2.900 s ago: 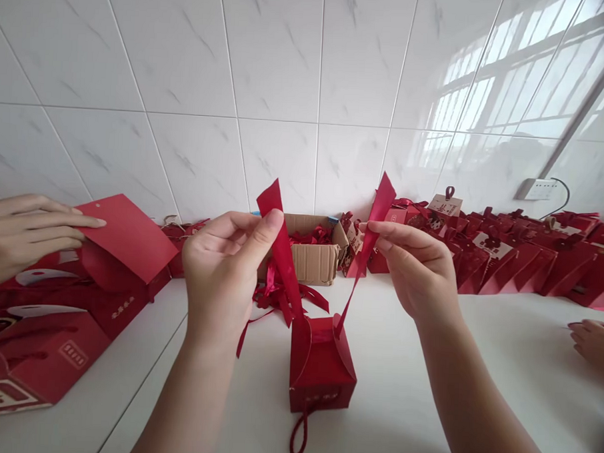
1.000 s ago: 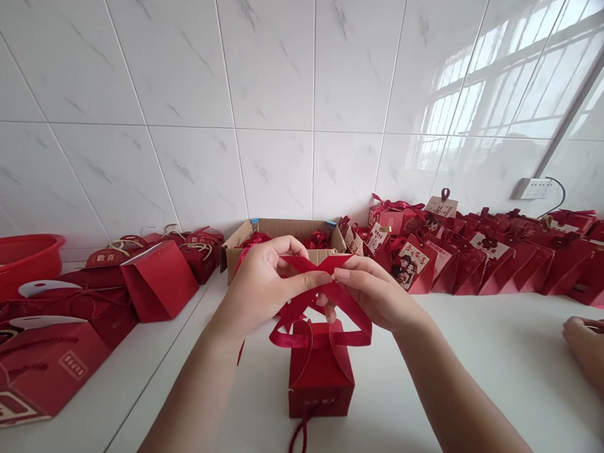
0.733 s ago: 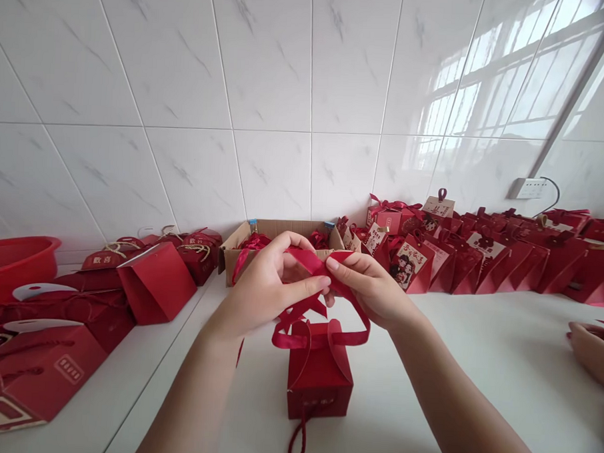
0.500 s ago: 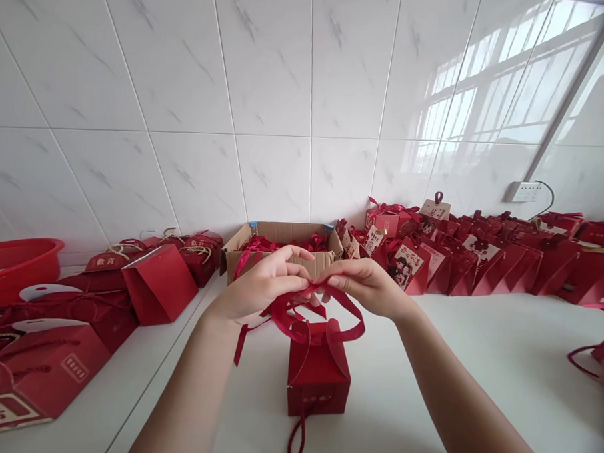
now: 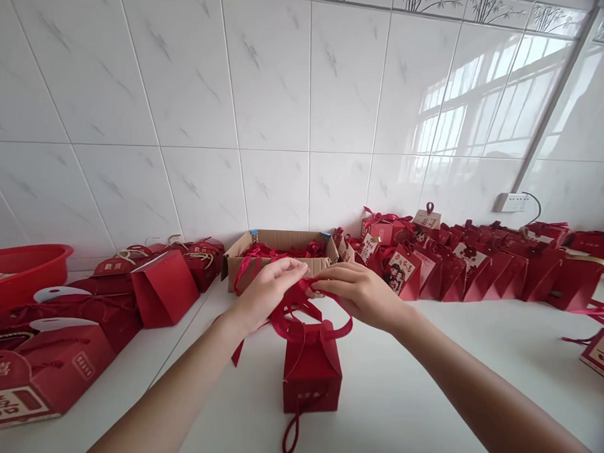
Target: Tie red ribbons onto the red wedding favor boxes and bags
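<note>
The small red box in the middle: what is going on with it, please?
A person's left hand and right hand are close together above the small red box, both holding the red ribbon looping up from its top. The box stands on the white table, its cord loop lying in front. Whether the ribbon is knotted is hidden. Behind is an open cardboard box of ribbons.

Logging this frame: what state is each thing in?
Ribbon: looped, slack
Small box: upright, top flaps folded in
Cord: looped
Left hand: at ribbon, grip partly hidden
Right hand: at ribbon, grip partly hidden
Carton: open, red pieces inside
Basin: open-topped
</note>
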Motion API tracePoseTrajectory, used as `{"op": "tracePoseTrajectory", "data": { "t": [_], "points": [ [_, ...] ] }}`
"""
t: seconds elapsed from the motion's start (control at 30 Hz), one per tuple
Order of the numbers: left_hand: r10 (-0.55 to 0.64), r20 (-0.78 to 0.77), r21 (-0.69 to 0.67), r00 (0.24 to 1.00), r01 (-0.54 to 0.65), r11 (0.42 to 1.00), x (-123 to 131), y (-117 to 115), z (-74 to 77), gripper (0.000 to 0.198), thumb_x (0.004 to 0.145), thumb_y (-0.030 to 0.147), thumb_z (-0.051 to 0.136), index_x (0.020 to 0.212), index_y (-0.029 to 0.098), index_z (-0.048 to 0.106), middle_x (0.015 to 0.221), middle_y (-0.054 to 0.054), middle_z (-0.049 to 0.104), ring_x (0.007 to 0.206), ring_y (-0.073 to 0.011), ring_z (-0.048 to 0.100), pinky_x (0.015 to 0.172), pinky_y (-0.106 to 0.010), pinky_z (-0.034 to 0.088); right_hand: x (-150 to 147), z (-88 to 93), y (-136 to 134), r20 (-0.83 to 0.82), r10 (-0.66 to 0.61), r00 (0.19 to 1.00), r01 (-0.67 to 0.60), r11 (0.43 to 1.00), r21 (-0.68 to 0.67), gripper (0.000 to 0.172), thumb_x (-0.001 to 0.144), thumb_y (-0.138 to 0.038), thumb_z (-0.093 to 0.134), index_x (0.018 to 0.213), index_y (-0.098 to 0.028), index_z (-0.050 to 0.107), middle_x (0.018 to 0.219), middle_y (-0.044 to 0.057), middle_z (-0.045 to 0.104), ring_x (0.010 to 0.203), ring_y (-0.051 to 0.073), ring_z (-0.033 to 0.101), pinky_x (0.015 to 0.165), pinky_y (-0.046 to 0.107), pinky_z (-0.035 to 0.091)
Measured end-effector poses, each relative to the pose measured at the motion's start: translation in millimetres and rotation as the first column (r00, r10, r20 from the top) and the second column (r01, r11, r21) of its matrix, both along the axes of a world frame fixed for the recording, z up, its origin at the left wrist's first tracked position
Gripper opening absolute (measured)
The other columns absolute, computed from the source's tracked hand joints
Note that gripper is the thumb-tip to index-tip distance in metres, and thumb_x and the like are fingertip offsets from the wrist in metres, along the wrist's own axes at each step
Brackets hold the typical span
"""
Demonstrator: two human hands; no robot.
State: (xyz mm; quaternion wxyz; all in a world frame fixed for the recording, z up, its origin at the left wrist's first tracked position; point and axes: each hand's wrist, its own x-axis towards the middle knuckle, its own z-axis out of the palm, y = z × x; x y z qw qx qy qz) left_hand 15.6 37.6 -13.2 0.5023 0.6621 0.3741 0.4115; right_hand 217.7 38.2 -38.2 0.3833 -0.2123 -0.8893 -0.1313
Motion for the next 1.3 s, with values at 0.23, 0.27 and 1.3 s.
{"op": "tracePoseTrajectory", "data": {
  "t": [0.23,0.27,1.3],
  "points": [
    [0.513,-0.211,0.853,0.832,-0.099,0.512,-29,-4,-24.7,0.027,0.088,0.028,0.052,0.113,0.022,0.059,0.075,0.001,0.063,0.064,-0.0119,0.057,0.066,-0.023,0.046,8,-32.6,-28,-0.565,-0.287,0.773,0.044,0.914,-0.404,0.022,0.090,-0.028,0.053,0.089,-0.017,0.072,0.090,0.007,0.073,0.083,0.018,0.068,0.070,0.027,0.053],
    [0.554,-0.204,0.878,0.807,-0.099,0.467,-37,-4,-28.6,0.025,0.088,0.027,0.053,0.111,0.022,0.060,0.068,0.003,0.058,0.061,-0.0110,0.054,0.064,-0.022,0.045,13,-37.3,-33,-0.563,-0.344,0.752,0.080,0.894,-0.440,0.023,0.090,-0.031,0.053,0.085,-0.017,0.071,0.084,0.007,0.073,0.077,0.018,0.067,0.066,0.027,0.052],
    [0.181,-0.327,0.271,0.927,-0.092,0.958,-22,-28,-101.8,0.029,0.078,0.032,0.063,0.104,0.025,0.050,0.119,-0.006,0.052,0.115,-0.0235,0.049,0.096,-0.038,0.039,-1,-74.7,-43,-0.032,-0.127,0.991,0.053,0.616,-0.786,0.044,0.086,-0.051,0.055,0.122,-0.027,0.061,0.145,0.011,0.037,0.134,0.033,0.035,0.102,0.049,0.042]
  ]
}}
